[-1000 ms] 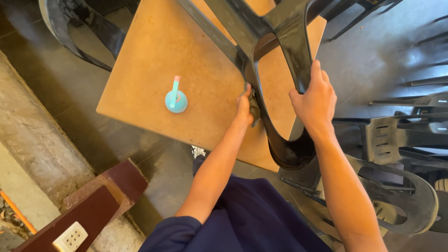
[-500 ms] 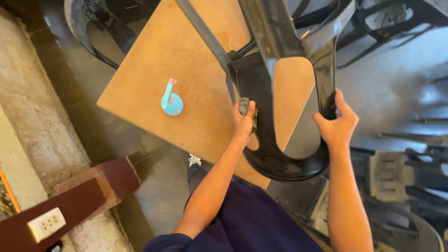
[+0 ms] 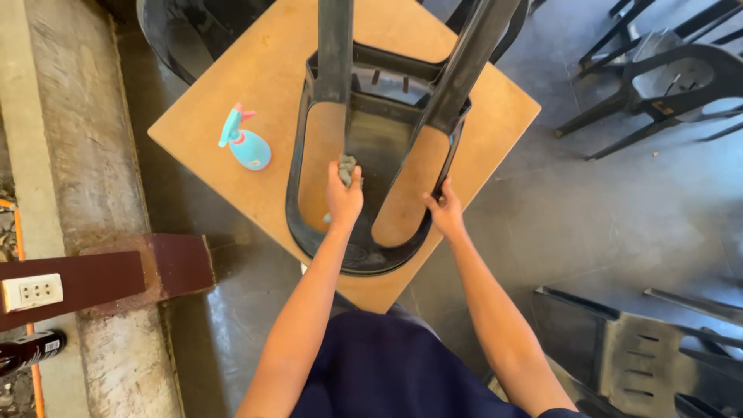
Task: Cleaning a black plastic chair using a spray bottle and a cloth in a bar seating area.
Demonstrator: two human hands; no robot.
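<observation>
A black plastic chair (image 3: pixel 371 232) lies upside down on a square wooden table (image 3: pixel 232 85), its legs pointing up toward me. My left hand (image 3: pixel 343 195) presses a small grey cloth (image 3: pixel 347 166) against the chair's back panel. My right hand (image 3: pixel 445 210) grips the chair's right rim. A light blue spray bottle (image 3: pixel 246 144) with a pink trigger stands on the table, left of the chair.
Other black plastic chairs stand at the top right (image 3: pixel 658 77), the bottom right (image 3: pixel 650 348) and behind the table (image 3: pixel 178 39). A concrete ledge (image 3: pixel 77 155) runs along the left, with a dark red beam (image 3: pixel 131 271) carrying a white wall socket (image 3: pixel 32 292).
The chair has come down and now lies flat on the table. My left hand moved onto the back panel with the cloth. My right hand shifted lower on the rim.
</observation>
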